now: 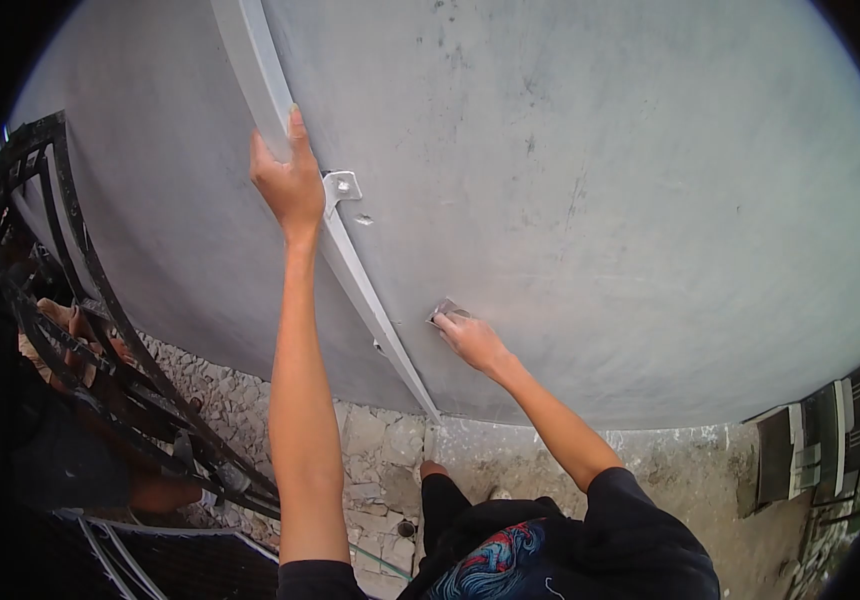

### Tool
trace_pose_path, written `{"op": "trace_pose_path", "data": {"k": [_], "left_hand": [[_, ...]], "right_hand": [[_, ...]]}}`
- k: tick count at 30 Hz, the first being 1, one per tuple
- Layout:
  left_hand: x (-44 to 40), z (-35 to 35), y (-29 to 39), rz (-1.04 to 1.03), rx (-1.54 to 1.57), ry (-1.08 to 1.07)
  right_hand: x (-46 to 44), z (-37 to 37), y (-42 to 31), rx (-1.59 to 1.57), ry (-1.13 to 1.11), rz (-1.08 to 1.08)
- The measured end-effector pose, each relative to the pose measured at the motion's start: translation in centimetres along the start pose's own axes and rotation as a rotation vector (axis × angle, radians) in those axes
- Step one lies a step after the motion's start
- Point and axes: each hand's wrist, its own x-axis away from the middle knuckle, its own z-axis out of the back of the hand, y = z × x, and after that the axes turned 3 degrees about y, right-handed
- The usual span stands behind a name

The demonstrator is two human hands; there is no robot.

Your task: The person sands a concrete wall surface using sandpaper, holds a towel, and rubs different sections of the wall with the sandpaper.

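Observation:
My left hand (290, 185) is wrapped round a long light-grey square post (362, 285) that runs at a slant along the grey wall (590, 220). Just right of that hand, a white metal bracket (343, 187) with a bolt joins the post to the wall, and a small chipped hole (363, 219) shows below it. Lower and to the right, my right hand (472, 342) is closed on a small flat grey piece (446, 307), held against the wall. The fingers cover part of the piece, so I cannot tell its exact kind.
A black curved metal frame (80, 240) stands at the left, with another person's hand (62, 315) and leg partly showing behind it. Broken stone paving (375, 445) and a concrete strip (570, 460) lie at the wall's foot. Dark panels (800, 455) stand at the right.

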Motion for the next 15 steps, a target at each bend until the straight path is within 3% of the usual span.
{"op": "trace_pose_path", "data": {"k": [3, 5, 8, 12, 15], "left_hand": [[-0.5, -0.2, -0.2, -0.063, 0.022, 0.016], [-0.3, -0.2, -0.4, -0.042, 0.037, 0.001], [-0.2, 0.3, -0.1, 0.031, -0.016, -0.068], [-0.4, -0.4, -0.3, -0.052, 0.045, 0.019], [-0.3, -0.3, -1.0, -0.091, 0.059, 0.034]], "right_hand": [[-0.9, -0.6, 0.3, -0.017, -0.092, -0.089], [-4.5, 2.8, -2.4, -0.088, 0.007, -0.142], [-10.8, 9.4, -6.9, -0.228, 0.358, -0.113], [-12.6, 9.7, -7.1, -0.185, 0.582, -0.021], [-7.2, 2.5, -3.7, -0.043, 0.248, 0.041]]}}
